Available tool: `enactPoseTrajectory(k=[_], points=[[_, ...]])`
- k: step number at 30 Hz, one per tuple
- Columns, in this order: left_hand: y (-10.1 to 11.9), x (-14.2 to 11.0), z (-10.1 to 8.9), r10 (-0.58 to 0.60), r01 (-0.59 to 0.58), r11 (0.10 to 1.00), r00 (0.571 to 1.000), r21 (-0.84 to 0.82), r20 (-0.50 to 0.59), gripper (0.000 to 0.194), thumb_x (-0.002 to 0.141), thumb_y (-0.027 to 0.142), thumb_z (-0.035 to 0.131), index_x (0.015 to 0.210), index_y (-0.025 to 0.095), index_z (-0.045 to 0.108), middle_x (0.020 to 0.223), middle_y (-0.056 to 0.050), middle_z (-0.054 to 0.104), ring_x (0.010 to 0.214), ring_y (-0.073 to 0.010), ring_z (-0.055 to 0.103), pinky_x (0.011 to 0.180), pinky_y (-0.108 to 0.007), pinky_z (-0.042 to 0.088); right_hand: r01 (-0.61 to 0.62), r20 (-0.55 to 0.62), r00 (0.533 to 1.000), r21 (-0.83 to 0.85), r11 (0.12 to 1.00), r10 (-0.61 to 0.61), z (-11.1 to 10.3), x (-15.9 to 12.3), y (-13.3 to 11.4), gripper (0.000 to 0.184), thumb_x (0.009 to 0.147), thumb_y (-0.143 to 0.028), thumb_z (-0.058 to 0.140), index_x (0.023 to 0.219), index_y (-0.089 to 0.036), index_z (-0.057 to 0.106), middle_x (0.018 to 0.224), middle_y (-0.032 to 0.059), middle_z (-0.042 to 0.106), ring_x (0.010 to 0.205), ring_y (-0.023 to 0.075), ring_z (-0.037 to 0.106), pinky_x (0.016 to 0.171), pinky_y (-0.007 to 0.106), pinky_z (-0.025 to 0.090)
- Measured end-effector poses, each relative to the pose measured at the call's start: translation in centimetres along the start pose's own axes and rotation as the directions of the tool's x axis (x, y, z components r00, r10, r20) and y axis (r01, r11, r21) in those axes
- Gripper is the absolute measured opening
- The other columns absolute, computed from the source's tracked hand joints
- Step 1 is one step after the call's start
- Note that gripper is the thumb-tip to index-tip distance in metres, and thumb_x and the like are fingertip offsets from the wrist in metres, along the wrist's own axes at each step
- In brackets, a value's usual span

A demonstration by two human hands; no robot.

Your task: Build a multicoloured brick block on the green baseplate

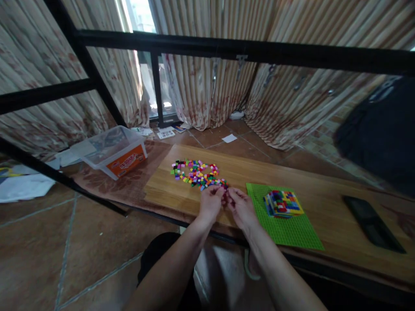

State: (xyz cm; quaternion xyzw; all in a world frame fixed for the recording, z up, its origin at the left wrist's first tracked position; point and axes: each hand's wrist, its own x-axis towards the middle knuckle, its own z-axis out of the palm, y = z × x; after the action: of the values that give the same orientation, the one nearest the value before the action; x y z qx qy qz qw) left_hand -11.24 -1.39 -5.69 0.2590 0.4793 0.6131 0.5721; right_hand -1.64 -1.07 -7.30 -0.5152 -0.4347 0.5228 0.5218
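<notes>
My left hand (211, 201) and my right hand (240, 206) meet over the wooden board, fingertips close together at the near edge of a pile of small coloured building bricks (197, 176). Both hands are closed in a pinch. Between them shows something small and dark pinkish, too small and blurred to name. Right of my right hand lies a green baseplate (275, 231). On it stands a block built of stacked multicoloured bricks (283, 204), with red, yellow, blue and white pieces on top.
A clear plastic box (113, 144) with an orange label stands at the left on a brown cloth. A black tray-like object (372, 222) lies at the right of the wooden board (246, 168). Black metal bars (207, 43) cross in front of striped curtains.
</notes>
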Motion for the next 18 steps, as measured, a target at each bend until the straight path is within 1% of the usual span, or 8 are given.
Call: enactPoseTrajectory(k=[3, 5, 7, 10, 12, 15, 16, 18], points=[[2.0, 1.2, -2.0, 0.024, -0.044, 0.990, 0.990, -0.136, -0.141, 0.013, 0.067, 0.026, 0.068, 0.066, 0.016, 0.060, 0.053, 0.006, 0.053, 0.046, -0.0065, 0.047, 0.049, -0.020, 0.039, 0.093, 0.015, 0.996, -0.220, 0.971, -0.092, 0.5, 1.7, 0.2, 0.026, 0.077, -0.046, 0.056, 0.078, -0.020, 0.063, 0.063, 0.0001, 0.061, 0.051, 0.0128, 0.048, 0.049, 0.025, 0.037], [3.7, 2.0, -3.7, -0.009, -0.043, 0.971, 0.976, -0.235, -0.216, 0.013, 0.065, 0.024, 0.068, 0.067, 0.015, 0.059, 0.056, 0.004, 0.056, 0.048, -0.0071, 0.050, 0.049, -0.020, 0.041, 0.166, 0.072, 0.986, -0.370, 0.914, -0.150, 1.2, 2.8, 0.0, 0.016, 0.076, -0.034, 0.058, 0.080, -0.021, 0.066, 0.071, 0.0024, 0.066, 0.063, 0.0165, 0.056, 0.061, 0.029, 0.043], [5.2, 2.4, -5.1, -0.038, -0.040, 0.953, 0.968, -0.301, -0.248, 0.010, 0.068, 0.022, 0.065, 0.065, 0.014, 0.058, 0.056, 0.003, 0.056, 0.049, -0.0073, 0.052, 0.049, -0.019, 0.041, 0.240, 0.153, 0.970, -0.488, 0.839, -0.188, 1.9, 3.5, -0.4, 0.012, 0.074, -0.022, 0.057, 0.079, -0.021, 0.069, 0.079, 0.0039, 0.067, 0.076, 0.0194, 0.060, 0.074, 0.032, 0.044], [6.4, 2.4, -6.3, -0.086, -0.022, 0.924, 0.960, -0.381, -0.265, 0.008, 0.071, 0.018, 0.059, 0.065, 0.014, 0.056, 0.056, 0.003, 0.055, 0.048, -0.0063, 0.051, 0.049, -0.018, 0.041, 0.325, 0.263, 0.943, -0.589, 0.740, -0.206, 2.7, 3.7, -0.9, 0.019, 0.073, -0.012, 0.054, 0.078, -0.021, 0.070, 0.087, 0.0060, 0.067, 0.086, 0.0214, 0.060, 0.086, 0.034, 0.042], [6.5, 2.2, -6.5, -0.099, -0.018, 0.914, 0.959, -0.405, -0.265, 0.008, 0.072, 0.017, 0.059, 0.065, 0.014, 0.055, 0.056, 0.004, 0.054, 0.047, -0.0059, 0.050, 0.047, -0.018, 0.040, 0.398, 0.341, 0.915, -0.680, 0.616, -0.215, 3.1, 3.3, -1.2, 0.022, 0.076, -0.011, 0.053, 0.083, -0.021, 0.071, 0.093, 0.0079, 0.067, 0.090, 0.0229, 0.059, 0.089, 0.036, 0.042], [6.2, 2.1, -6.3, -0.107, -0.012, 0.913, 0.957, -0.408, -0.268, 0.009, 0.073, 0.019, 0.059, 0.066, 0.015, 0.055, 0.057, 0.004, 0.054, 0.047, -0.0059, 0.049, 0.046, -0.018, 0.038, 0.500, 0.438, 0.864, -0.802, 0.327, -0.248, 3.6, 2.4, -1.4, 0.023, 0.084, -0.016, 0.049, 0.091, -0.021, 0.071, 0.101, 0.0098, 0.066, 0.098, 0.0251, 0.056, 0.089, 0.037, 0.043], [6.1, 2.1, -6.3, -0.110, -0.009, 0.915, 0.956, -0.404, -0.272, 0.010, 0.073, 0.020, 0.059, 0.066, 0.015, 0.055, 0.057, 0.003, 0.054, 0.047, -0.0060, 0.049, 0.046, -0.018, 0.038, 0.518, 0.456, 0.850, -0.816, 0.258, -0.265, 3.8, 2.2, -1.4, 0.023, 0.087, -0.019, 0.049, 0.092, -0.021, 0.071, 0.102, 0.0099, 0.066, 0.100, 0.0255, 0.056, 0.090, 0.038, 0.043], [6.0, 2.2, -6.1, -0.112, -0.005, 0.921, 0.955, -0.390, -0.276, 0.011, 0.074, 0.022, 0.059, 0.066, 0.015, 0.054, 0.058, 0.003, 0.054, 0.047, -0.0058, 0.048, 0.046, -0.018, 0.037, 0.537, 0.470, 0.832, -0.816, 0.214, -0.296, 4.4, 1.8, -1.1, 0.020, 0.088, -0.027, 0.053, 0.093, -0.021, 0.071, 0.103, 0.0101, 0.065, 0.101, 0.0263, 0.054, 0.093, 0.040, 0.043]])
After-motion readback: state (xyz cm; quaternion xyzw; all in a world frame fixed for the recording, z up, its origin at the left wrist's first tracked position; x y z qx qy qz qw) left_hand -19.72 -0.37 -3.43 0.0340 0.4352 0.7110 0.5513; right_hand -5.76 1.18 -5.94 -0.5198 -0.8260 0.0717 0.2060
